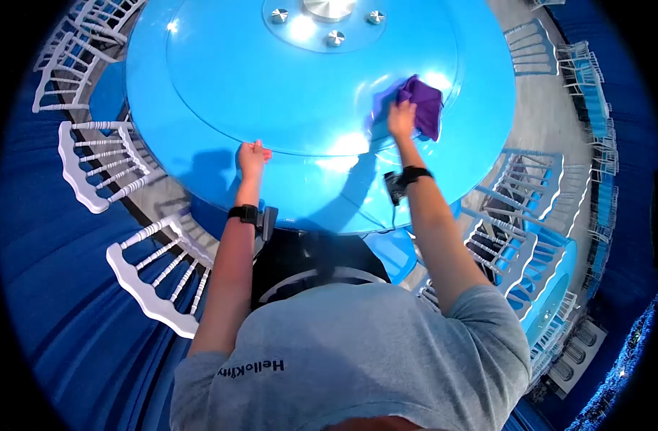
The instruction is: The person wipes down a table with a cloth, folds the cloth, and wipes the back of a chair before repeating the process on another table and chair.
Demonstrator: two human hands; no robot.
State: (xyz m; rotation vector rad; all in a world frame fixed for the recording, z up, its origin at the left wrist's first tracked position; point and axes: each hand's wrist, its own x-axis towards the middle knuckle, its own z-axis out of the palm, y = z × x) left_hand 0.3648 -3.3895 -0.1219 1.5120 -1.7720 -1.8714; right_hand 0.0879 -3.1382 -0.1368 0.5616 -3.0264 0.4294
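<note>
A crumpled purple cloth (427, 108) lies against the shiny blue tabletop (300, 194), and my right hand (402, 118) is closed on its near side. The cloth's left side looks blurred. Near the front rim of the large round turntable (286, 100), my left hand (253, 154) has its fingers curled in. Whether it grips the rim or anything else is hidden from this angle. Both my wrists wear black straps with small devices, the left device (267, 223) and the right device (395, 188).
A silver centrepiece (329, 7) with small metal knobs (335, 39) around it stands mid-table. White spindle-back chairs (160, 280) surround the table at left and right. Another blue table (551, 302) stands at lower right, and blue drapery (42, 287) hangs at left.
</note>
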